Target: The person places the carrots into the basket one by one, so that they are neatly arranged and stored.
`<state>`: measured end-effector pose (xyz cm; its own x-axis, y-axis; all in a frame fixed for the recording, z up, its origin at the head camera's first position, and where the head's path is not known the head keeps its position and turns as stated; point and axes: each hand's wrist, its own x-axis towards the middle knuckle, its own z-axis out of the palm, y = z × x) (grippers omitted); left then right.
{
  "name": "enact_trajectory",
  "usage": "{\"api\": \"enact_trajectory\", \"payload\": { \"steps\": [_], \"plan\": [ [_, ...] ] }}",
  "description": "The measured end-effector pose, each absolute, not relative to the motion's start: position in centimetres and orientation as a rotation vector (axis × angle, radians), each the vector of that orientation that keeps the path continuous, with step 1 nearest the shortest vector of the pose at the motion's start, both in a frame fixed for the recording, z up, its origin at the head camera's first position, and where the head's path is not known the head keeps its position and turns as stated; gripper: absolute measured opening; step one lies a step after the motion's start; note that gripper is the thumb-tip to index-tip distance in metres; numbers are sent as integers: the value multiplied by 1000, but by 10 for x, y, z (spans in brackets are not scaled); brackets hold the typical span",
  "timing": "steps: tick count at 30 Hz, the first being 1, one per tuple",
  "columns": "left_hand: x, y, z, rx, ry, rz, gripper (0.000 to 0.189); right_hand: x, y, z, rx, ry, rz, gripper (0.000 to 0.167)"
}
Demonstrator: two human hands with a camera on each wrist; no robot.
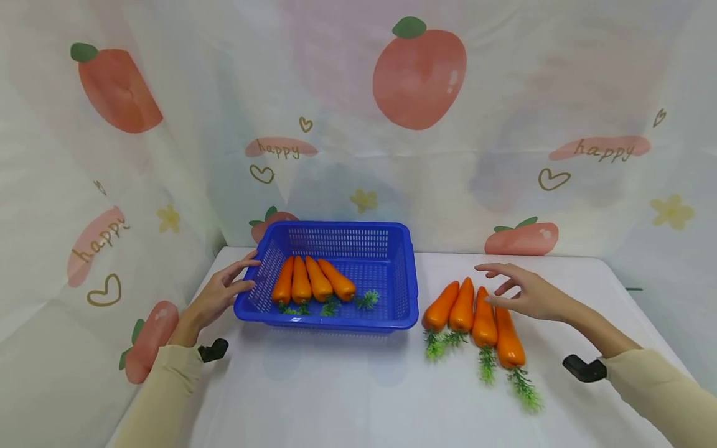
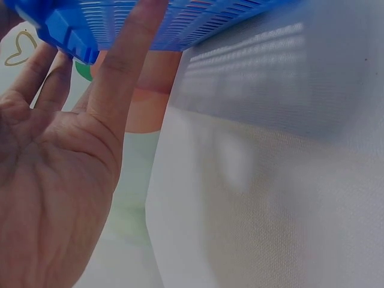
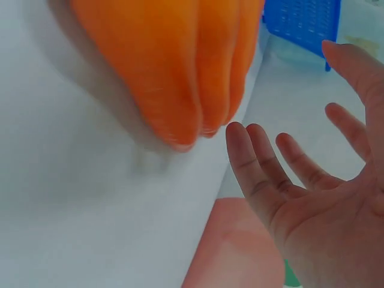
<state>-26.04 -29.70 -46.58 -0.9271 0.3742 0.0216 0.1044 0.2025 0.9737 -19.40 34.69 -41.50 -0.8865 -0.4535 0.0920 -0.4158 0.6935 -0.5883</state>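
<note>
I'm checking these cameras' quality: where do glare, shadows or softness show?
Head view: bright glints on the orange carrots; left wrist view: striped light within a shadow on the white table, near the blue basket; right wrist view: soft-looking carrots with a faint shadow beside them.

The table (image 1: 336, 398) is faced from above, toward its far edge, by the head view, the basket (image 1: 336, 323) being shared by the left wrist view, close, and the right, farther off.

And here's the left hand (image 1: 220, 292), out in front, fingers (image 1: 239, 266) extended, thumb (image 2: 120, 69) standing apart! Over on the other side, the right hand (image 1: 526, 292) hovers, relaxed and lightly bent, both forearms (image 1: 602, 328) slanting inward.
</note>
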Motion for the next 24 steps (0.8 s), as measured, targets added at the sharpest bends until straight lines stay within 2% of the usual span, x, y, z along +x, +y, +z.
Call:
{"api": "enact_trajectory", "payload": {
  "steps": [24],
  "plan": [
    [-261,-297,-465,456,2258,1792,52,-161,364,-456,-302,2600,-1156,70]
  ]
}}
